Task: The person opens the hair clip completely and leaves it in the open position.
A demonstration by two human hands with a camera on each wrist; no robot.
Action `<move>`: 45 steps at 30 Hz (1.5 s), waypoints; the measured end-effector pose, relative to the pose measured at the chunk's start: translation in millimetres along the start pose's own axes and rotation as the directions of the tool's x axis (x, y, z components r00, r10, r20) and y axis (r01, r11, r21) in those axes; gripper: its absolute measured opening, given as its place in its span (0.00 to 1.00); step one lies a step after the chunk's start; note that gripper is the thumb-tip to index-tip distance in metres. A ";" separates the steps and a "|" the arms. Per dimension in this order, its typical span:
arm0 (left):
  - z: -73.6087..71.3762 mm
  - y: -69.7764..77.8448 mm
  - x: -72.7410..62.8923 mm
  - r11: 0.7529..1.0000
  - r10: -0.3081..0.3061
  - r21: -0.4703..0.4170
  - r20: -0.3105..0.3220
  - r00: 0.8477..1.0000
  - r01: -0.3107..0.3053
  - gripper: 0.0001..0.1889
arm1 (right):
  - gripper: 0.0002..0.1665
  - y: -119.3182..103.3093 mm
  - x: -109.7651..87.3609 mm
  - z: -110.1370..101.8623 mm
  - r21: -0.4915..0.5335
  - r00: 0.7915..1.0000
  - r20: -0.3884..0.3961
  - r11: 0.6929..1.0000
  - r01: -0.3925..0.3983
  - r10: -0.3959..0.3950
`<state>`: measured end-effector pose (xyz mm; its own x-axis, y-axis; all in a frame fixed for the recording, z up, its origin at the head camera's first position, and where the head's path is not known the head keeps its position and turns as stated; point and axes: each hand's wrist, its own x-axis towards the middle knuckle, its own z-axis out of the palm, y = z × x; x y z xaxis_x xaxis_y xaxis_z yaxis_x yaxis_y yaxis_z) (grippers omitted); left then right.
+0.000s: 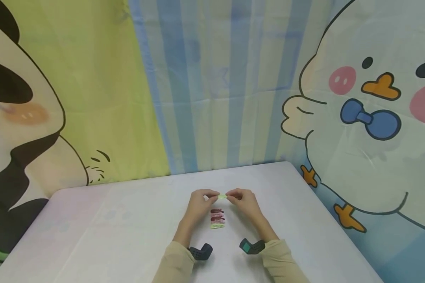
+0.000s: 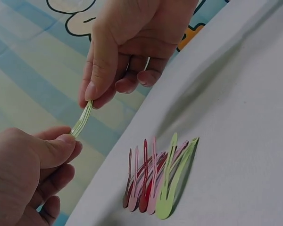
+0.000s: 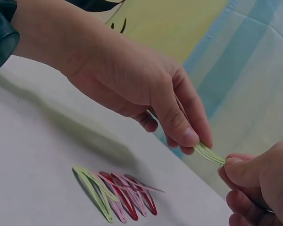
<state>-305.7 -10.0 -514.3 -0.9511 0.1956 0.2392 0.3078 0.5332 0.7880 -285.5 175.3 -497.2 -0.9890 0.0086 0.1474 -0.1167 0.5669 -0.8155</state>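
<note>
My left hand and right hand hold a light green snap hair clip above the table, pinching one end each between thumb and fingertips. The clip looks slightly bent, and both its ends are hidden by the fingers. Closer to me than the hands, a row of snap hair clips lies on the table. In the left wrist view, a light green clip sits at one end of the row. Beside it are pink clips and dark red clips, lying side by side in alternating colours.
The white table spreads out on both sides of the hands. Behind it hangs a striped, cartoon-printed curtain, with a white cartoon bird on the right. Each wrist wears a dark camera band.
</note>
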 end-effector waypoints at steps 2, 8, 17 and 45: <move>-1.8 0.1 0.2 1.000 -0.020 -0.003 0.005 1.000 0.020 0.06 | 0.05 -0.3 0.3 1.5 0.015 1.000 0.001 1.000 -0.014 0.014; -7.5 -0.1 0.0 0.997 -0.074 -0.018 0.028 0.997 0.075 0.06 | 0.07 -5.0 0.2 3.7 0.068 0.999 0.027 0.997 -0.044 0.042; -19.3 -1.3 -0.9 0.977 -0.158 -0.131 0.070 0.985 0.166 0.08 | 0.11 -10.3 2.9 6.0 0.149 0.986 0.116 0.980 -0.135 0.118; -17.3 -2.6 -0.9 0.857 -0.388 -0.347 0.053 0.920 0.381 0.04 | 0.15 -18.4 0.3 18.8 0.393 0.908 0.231 0.821 -0.415 0.348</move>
<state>-306.1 -25.8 -506.8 -0.9931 0.0165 -0.1158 -0.1083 0.2458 0.9633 -285.4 149.4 -492.7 -0.9601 0.0146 -0.2794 0.2787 0.1382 -0.9504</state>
